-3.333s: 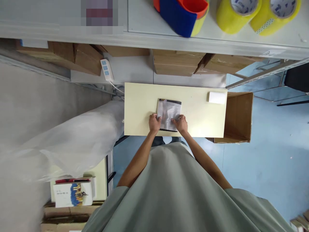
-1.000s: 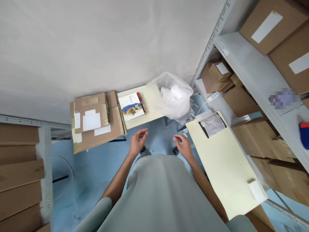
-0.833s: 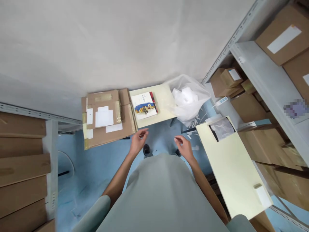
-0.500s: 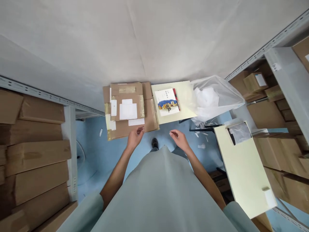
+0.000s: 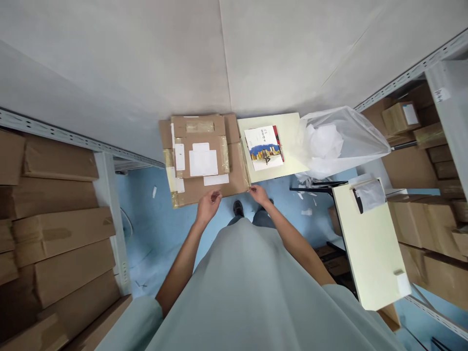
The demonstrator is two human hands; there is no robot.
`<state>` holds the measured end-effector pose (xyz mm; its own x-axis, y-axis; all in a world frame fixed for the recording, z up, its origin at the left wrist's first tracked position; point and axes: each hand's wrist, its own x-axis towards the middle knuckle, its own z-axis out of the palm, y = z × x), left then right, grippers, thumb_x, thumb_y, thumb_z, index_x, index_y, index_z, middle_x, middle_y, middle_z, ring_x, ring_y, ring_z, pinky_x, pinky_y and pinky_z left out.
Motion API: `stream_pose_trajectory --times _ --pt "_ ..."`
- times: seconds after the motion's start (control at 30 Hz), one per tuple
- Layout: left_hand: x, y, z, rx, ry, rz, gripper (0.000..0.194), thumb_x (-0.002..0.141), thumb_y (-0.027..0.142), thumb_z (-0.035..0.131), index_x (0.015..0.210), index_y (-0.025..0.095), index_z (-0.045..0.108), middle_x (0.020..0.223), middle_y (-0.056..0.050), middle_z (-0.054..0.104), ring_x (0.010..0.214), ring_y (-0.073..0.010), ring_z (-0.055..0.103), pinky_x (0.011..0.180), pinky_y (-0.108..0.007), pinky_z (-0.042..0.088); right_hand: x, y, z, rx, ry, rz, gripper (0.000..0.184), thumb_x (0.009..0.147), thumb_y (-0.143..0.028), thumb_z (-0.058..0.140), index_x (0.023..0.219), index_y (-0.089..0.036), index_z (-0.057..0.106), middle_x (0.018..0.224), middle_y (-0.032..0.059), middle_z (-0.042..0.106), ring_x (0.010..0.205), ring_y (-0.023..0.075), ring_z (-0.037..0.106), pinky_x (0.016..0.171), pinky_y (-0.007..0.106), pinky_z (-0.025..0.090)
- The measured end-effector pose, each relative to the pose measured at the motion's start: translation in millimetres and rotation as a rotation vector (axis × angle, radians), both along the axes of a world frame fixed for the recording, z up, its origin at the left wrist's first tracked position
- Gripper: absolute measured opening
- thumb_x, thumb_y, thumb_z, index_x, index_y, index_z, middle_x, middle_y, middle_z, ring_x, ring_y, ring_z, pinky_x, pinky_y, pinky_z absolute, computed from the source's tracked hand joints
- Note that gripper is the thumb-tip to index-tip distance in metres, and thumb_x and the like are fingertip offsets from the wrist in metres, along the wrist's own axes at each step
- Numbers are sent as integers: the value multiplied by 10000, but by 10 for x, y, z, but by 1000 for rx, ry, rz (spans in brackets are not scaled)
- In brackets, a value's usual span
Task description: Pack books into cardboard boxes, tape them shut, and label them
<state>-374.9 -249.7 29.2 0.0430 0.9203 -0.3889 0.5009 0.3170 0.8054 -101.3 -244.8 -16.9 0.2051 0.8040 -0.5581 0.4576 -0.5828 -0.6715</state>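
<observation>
While the larger cardboard piece (image 5: 237, 168) lies flat against the wall (image 5: 146, 63), a smaller cardboard piece (image 5: 208, 135) rests on top of it, probably because the broad one makes a steady base. White labels (image 5: 203, 163) face up, easy to see from above.

At the near right corner of the larger piece, the right hand (image 5: 259, 195) has its fingers drawn narrow, tips at the edge, where the corner likely offers the simplest hold; whether they grip it, I cannot tell. The left hand (image 5: 207, 209) is half curled, with a narrow gap between thumb and fingers, by the near edge; contact is unclear.

Just right of the cardboard, a book (image 5: 261, 153) lies on the pale surface (image 5: 292, 131), partly over a red item (image 5: 279, 144), so both seem kept together. Beyond it, a clear bag (image 5: 360, 139) holds crumpled white material (image 5: 325, 141), which its thin sides appear to keep gathered.

Farther right, a dark-edged packet (image 5: 371, 195) lies on another surface (image 5: 369, 239). Boxes (image 5: 66, 229) are stacked at far left, presumably to save floor room.
</observation>
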Motion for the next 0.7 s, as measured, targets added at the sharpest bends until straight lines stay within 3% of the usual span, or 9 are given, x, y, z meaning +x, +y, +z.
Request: stream_pose_trajectory --times 0.17,0.37,0.5,0.6,0.7 --pt "166 30 -240 9 50 -119 329 981 337 692 1254 179 789 1299 -184 839 1207 -359 812 1134 -543 642 -10 -13 -186 -42 11 -31 83 878 -135 805 866 -214 782 1048 97 872 1122 291 825 1131 468 608" --pt "766 178 -492 83 157 -449 501 900 134 696 1398 154 749 1605 -227 673 1556 -430 600 1342 -606 459 4 -7 -295 -69 88 -51 56 878 -163 763 882 -200 804 960 66 850 1034 268 812 1073 453 629" --pt "1081 279 -537 122 281 -626 542 903 7 559 1417 102 702 1765 -290 485 1720 -447 375 1384 -650 351 0 -14 -299 -61 159 -78 56 875 -227 789 916 -202 818 931 51 839 985 234 791 1029 409 639" --pt "1136 353 -524 140 340 -655 511 936 -6 508 1403 111 680 1754 -303 486 1697 -429 418 1363 -653 378 -66 -18 -286 -62 221 -97 109 889 -315 797 895 -206 805 784 9 780 858 211 755 900 367 656" --pt "1065 394 -467 165 360 -662 474 932 10 567 1379 127 672 1741 -302 497 1664 -432 463 1348 -625 417 -172 -7 -259 -52 286 -108 181 893 -345 796 781 -211 747 677 -18 702 795 206 722 826 337 639"
